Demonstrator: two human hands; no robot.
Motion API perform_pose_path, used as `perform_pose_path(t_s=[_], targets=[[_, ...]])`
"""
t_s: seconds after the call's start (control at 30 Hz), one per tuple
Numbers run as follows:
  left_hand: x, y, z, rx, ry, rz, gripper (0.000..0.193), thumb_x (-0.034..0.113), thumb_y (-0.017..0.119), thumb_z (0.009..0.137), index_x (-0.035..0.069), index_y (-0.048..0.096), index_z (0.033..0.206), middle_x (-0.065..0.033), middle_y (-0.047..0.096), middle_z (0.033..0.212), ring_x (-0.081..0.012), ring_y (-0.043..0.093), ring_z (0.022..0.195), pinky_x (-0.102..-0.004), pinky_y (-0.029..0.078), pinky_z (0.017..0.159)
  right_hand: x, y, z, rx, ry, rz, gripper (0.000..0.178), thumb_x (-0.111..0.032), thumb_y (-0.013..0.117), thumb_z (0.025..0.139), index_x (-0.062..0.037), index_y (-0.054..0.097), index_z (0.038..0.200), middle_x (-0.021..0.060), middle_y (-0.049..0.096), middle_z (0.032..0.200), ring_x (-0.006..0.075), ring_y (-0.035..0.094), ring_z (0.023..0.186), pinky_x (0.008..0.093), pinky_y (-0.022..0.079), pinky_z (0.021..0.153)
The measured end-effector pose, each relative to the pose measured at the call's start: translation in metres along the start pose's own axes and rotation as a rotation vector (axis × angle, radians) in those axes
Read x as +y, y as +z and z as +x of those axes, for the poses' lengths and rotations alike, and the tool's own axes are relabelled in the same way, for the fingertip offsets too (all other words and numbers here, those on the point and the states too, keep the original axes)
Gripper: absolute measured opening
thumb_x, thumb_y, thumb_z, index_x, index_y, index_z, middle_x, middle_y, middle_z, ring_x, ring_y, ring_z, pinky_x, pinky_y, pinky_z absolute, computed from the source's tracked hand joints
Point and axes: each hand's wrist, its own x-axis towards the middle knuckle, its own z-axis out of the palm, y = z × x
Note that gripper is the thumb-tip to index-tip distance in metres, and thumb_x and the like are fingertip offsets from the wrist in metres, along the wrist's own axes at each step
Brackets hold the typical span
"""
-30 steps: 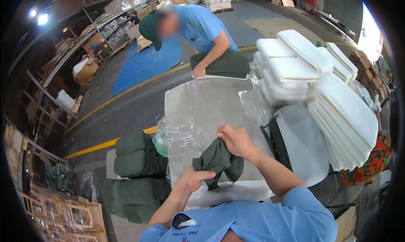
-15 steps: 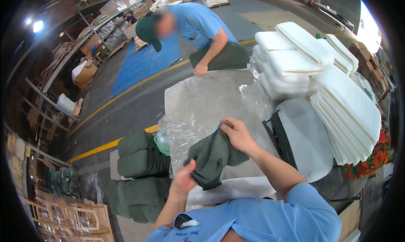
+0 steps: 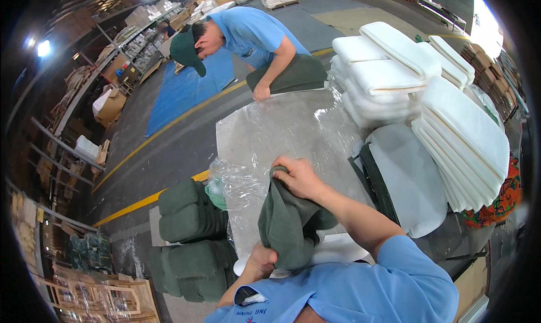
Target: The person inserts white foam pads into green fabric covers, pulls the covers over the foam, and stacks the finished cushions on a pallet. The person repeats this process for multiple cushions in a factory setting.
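A dark green fabric cover (image 3: 290, 227) hangs rumpled between my two hands, above the near end of the plastic-covered table. My right hand (image 3: 294, 175) pinches its upper edge. Lower down, close to my shirt, my left hand (image 3: 264, 258) grips its left side, with the fingertips partly hidden by the cloth. Beneath the cover lies a white sheet (image 3: 338, 248) at the table's near edge. Clear wrinkled plastic film (image 3: 242, 179) is spread over the grey tabletop (image 3: 282, 120).
Across the table a co-worker (image 3: 253, 38) bends over a dark green cushion stack (image 3: 293, 75). White foam pads (image 3: 462, 148) pile up at the right, beside grey-topped pads (image 3: 403, 176). Folded green covers (image 3: 191, 213) stand at the left. Shelving (image 3: 73, 109) lines the far left.
My right hand has shifted slightly left with the cover's top edge. My left hand has moved down and toward me, now gripping the cloth, which hangs more upright.
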Motion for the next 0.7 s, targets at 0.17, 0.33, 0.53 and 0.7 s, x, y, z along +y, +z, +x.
perform_pose_path(t_s=[0.17, 0.33, 0.53, 0.7], targets=[[0.007, 0.017, 0.003, 0.111, 0.146, 0.053, 0.105, 0.050, 0.094, 0.072, 0.001, 0.050, 0.154, -0.0126, 0.062, 0.149, -0.0320, 0.058, 0.137, -0.0465, 0.044, 0.119, 0.015, 0.003, 0.006, -0.121, -0.018, -0.045, 0.025, -0.024, 0.072, 0.099, -0.0031, 0.070, 0.113, 0.0162, 0.074, 0.093, 0.0303, 0.073, 0.085, 0.0376, 0.056, 0.081], [0.036, 0.014, 0.025, 0.164, 0.408, 0.014, 0.098, 0.068, 0.069, 0.093, 0.003, 0.039, 0.161, -0.0158, 0.051, 0.159, -0.0345, 0.053, 0.142, -0.0517, 0.042, 0.120, -0.010, -0.027, -0.006, 0.128, -0.082, -0.119, 0.036, -0.027, 0.076, 0.097, -0.0062, 0.069, 0.125, 0.0132, 0.067, 0.128, 0.0226, 0.060, 0.125, 0.0357, 0.054, 0.089], [0.043, 0.019, 0.042, 0.081, 0.416, -0.039, 0.083, 0.061, 0.063, 0.100, 0.003, 0.045, 0.156, -0.0162, 0.056, 0.154, -0.0350, 0.055, 0.139, -0.0515, 0.042, 0.119, -0.032, -0.026, -0.036, -0.225, -0.182, 0.128, 0.019, -0.016, 0.080, 0.094, -0.0034, 0.072, 0.105, 0.0092, 0.070, 0.098, 0.0217, 0.067, 0.095, 0.0347, 0.052, 0.078], [0.061, 0.021, 0.049, 0.246, 0.500, -0.262, 0.057, 0.046, 0.061, 0.106, 0.001, 0.059, 0.142, -0.0176, 0.065, 0.144, -0.0360, 0.062, 0.131, -0.0519, 0.047, 0.115, -0.020, -0.043, -0.049, -0.038, -0.238, 0.003, 0.016, -0.010, 0.081, 0.092, -0.0015, 0.068, 0.093, 0.0071, 0.067, 0.086, 0.0180, 0.062, 0.079, 0.0320, 0.049, 0.073]])
